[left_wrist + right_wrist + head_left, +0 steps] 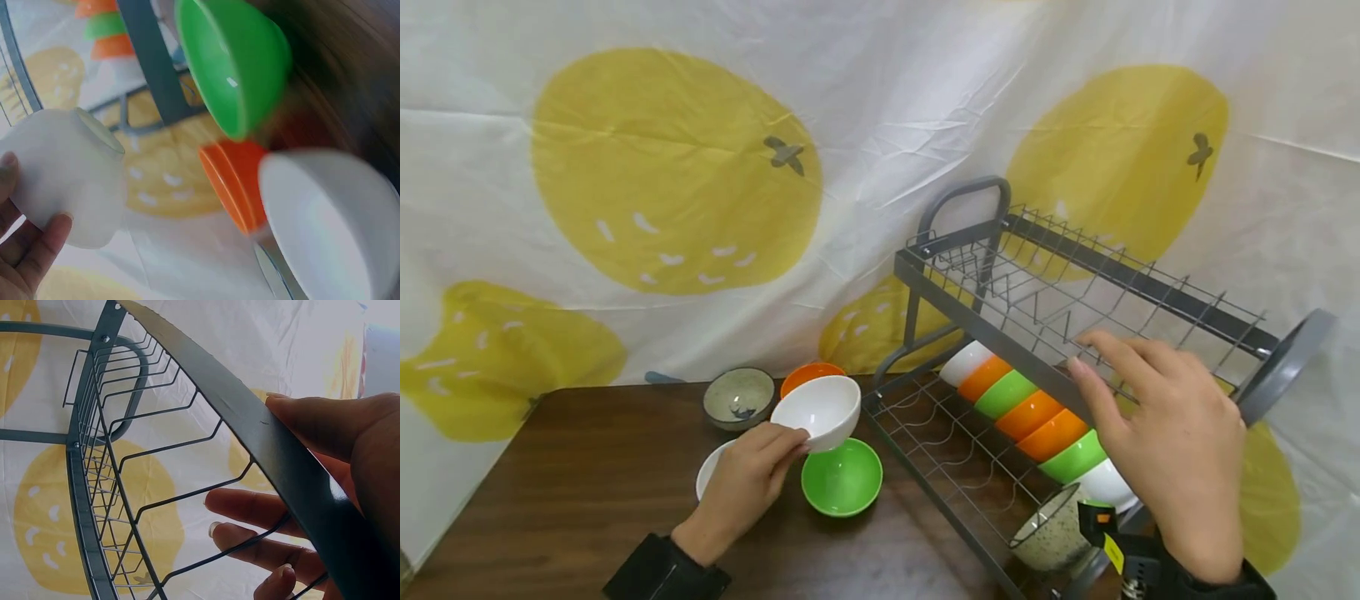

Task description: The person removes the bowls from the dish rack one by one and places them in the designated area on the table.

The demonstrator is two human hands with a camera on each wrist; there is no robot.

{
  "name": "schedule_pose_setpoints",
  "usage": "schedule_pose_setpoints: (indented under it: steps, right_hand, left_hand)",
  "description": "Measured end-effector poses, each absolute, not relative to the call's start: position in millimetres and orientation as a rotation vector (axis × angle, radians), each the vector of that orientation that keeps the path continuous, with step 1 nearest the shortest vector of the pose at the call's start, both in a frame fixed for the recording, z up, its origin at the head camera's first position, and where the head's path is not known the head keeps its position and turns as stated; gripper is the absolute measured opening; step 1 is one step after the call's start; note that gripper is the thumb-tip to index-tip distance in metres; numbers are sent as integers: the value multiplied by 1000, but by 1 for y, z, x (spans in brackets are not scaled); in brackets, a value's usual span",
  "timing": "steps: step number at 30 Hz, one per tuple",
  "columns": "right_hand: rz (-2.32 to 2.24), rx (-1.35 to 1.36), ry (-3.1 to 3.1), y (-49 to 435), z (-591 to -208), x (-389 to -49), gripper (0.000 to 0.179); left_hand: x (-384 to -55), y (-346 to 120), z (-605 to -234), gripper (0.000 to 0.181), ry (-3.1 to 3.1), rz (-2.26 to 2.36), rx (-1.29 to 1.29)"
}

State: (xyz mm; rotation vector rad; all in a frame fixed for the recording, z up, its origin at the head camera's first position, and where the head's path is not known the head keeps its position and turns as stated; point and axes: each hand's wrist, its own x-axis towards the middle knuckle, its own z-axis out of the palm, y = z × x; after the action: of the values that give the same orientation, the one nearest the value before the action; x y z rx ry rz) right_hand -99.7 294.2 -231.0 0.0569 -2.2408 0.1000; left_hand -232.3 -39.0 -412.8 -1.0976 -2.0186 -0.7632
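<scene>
My left hand (748, 479) pinches the rim of a white bowl (820, 410), which is raised and tilted above the table's bowls. The left wrist view shows the same bowl's outside (75, 181), fingertips against it. A green bowl (842, 479) sits just below it on the table. Another white bowl (706, 475) is partly hidden by the left hand. My right hand (1180, 442) is at the front rail of the grey dish rack's (970, 312) upper tier. In the right wrist view, the rail (250, 434) passes between its thumb and loosely extended fingers (250, 509).
A speckled bowl (739, 398) and an orange bowl (811, 373) stand at the back of the brown table (572, 483). On the rack's lower tier, several white, orange and green bowls (1030, 414) lean in a row, with a speckled cup (1052, 529) in front. A lemon-print cloth (880, 108) hangs behind.
</scene>
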Motion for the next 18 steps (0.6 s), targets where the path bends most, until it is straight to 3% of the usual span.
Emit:
schedule_pose_setpoints:
  steps: [5,10,18]
  right_hand:
    - [99,49,-2242,295,-231,-100,33]
    - [104,47,-2237,294,-232,-100,33]
    - [101,54,-2243,294,-231,-101,34]
  left_hand:
    - [-232,-60,-421,35,-1992,-534,-1076]
    - [-228,-81,-437,46,-2076,-421,-1037]
    - [-221,-104,-460,43,-2132,-377,-1022]
